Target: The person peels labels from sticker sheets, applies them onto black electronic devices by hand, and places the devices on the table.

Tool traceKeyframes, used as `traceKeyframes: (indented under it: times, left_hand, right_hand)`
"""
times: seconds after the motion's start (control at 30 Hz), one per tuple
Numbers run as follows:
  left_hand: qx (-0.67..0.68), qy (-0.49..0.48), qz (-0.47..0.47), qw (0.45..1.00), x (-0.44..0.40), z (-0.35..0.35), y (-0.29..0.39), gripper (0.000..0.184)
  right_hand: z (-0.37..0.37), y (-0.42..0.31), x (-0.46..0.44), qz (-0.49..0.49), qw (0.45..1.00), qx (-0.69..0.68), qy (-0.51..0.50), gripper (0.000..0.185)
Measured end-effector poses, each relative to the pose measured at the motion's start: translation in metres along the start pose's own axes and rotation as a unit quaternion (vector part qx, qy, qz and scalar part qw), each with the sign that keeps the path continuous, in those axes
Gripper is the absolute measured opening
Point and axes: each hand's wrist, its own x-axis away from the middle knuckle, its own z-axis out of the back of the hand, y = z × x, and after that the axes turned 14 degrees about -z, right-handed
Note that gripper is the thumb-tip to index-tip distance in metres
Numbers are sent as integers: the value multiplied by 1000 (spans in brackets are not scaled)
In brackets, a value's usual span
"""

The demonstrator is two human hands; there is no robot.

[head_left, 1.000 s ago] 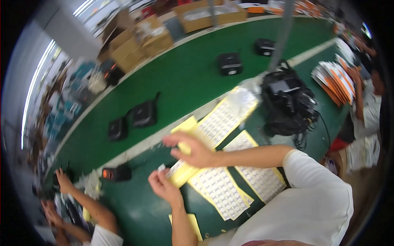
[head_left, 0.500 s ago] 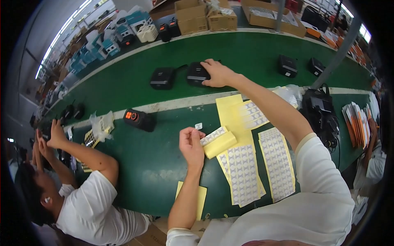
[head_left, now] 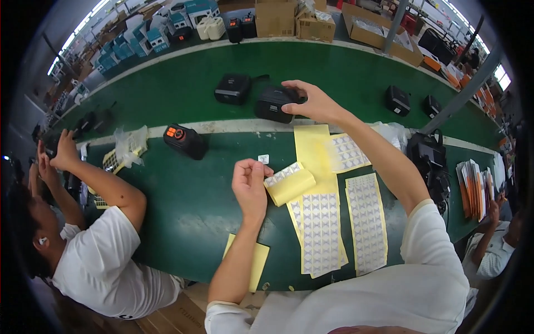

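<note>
My right hand (head_left: 312,103) grips the right side of a black box-shaped device (head_left: 272,104) on the far green surface, thumb in front and fingers over the top. A small white label shows on that device's front. A similar black device (head_left: 232,89) with a strap stands just left of it. My left hand (head_left: 248,186) is closed, with a small white sticker (head_left: 263,159) at its fingertips. A folded yellow-backed sticker sheet (head_left: 292,188) touches this hand's right side; whether the fingers also grip it I cannot tell.
Flat label sheets (head_left: 321,234) and another sheet (head_left: 366,222) lie on the near table. An orange-and-black device (head_left: 185,142) stands left. A co-worker (head_left: 100,245) works at the left. Black cables and a bag (head_left: 428,156) sit right, near a metal post (head_left: 467,83).
The black device under my right hand has tipped or turned, so its labelled front now shows. My thumb has come round to its front. The view has shifted slightly.
</note>
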Motion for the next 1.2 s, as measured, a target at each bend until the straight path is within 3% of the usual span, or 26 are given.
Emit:
traceKeyframes:
  times: [0.27, 0.53, 0.6, 0.97, 1.2]
  left_hand:
    - [12, -43, -10, 999, 4, -4, 18, 14]
    - [2, -25, 15, 1000, 3, -6, 22, 8]
    - [1, -21, 14, 1000, 3, -6, 22, 8]
    - [-13, -9, 5, 1000, 3, -3, 15, 8]
    - [-99, 16, -20, 995, 6, -6, 12, 13]
  right_hand:
    - [-25, -13, 60, -37, 990, -84, -106, 69]
    - [-36, -18, 77, -73, 991, -62, -96, 69]
    - [-42, -12, 75, -33, 994, -67, -79, 70]
    - [-48, -17, 83, -53, 993, -78, -76, 75]
    - [-51, -20, 90, -42, 997, -40, -44, 78]
